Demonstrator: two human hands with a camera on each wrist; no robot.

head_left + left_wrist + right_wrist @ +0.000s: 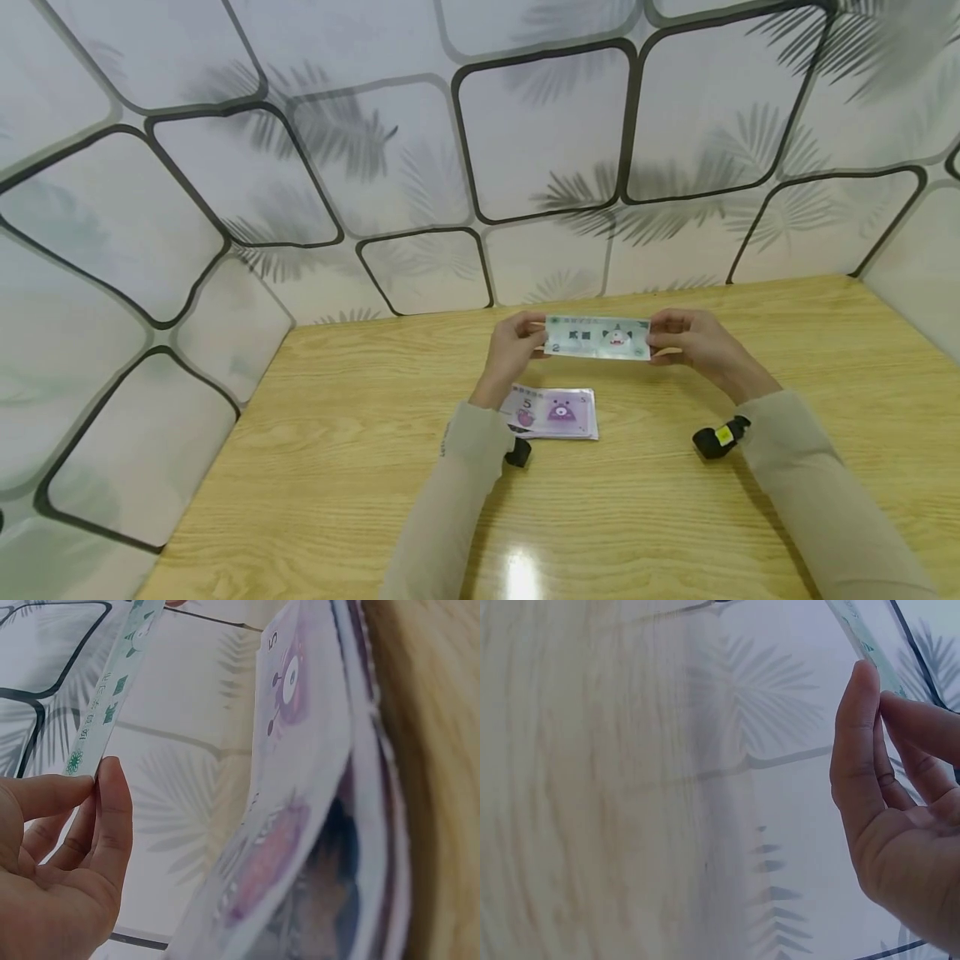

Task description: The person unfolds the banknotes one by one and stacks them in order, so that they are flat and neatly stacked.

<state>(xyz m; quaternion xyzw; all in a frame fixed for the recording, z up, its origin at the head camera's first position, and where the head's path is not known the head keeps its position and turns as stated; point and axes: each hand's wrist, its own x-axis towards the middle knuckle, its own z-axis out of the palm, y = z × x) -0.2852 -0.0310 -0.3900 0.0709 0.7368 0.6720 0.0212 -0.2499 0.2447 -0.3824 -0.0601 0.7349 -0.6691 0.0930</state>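
A pale green play banknote with a small cartoon figure and the number 2 is held up flat above the table. My left hand pinches its left end between thumb and fingers, as the left wrist view also shows at the hand. At the other end, my right hand pinches the note's right edge; in the right wrist view thumb and fingertips of this hand meet on it. A stack of purple play banknotes marked 5 lies on the table, partly hidden by the left wrist.
The wooden table reaches back to a wall with leaf and rounded-frame patterns. Black wrist cameras sit at both cuffs, the right one bearing a yellow label. Close beside the left wrist camera stand the edges of the purple stack.
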